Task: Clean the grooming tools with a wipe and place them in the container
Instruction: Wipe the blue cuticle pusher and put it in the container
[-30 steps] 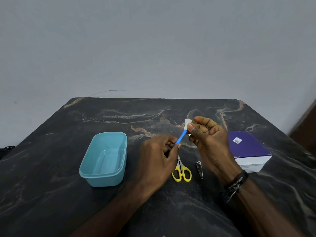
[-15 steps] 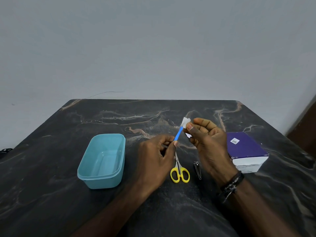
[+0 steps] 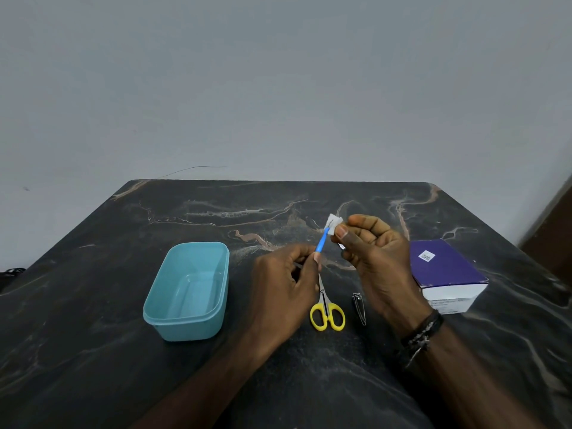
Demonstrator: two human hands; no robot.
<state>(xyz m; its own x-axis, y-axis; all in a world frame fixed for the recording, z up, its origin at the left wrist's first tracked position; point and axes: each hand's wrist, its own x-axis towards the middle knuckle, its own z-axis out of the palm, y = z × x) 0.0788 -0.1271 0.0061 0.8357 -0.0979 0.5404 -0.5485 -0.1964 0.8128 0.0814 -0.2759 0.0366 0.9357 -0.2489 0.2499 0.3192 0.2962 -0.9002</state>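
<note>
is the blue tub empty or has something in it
Empty. The tub shows only its bare floor; the scissors and clipper lie on the table beside it.

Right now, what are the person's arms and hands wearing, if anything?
Both forearms are bare as far as the frame shows, with no sleeves visible. The right hand has dark bracelets at the wrist: several black bands stacked together, with small pale beads or flecks and a loose end hanging down. The left hand and its wrist carry nothing. No gloves, and no rings that I can make out.
</note>
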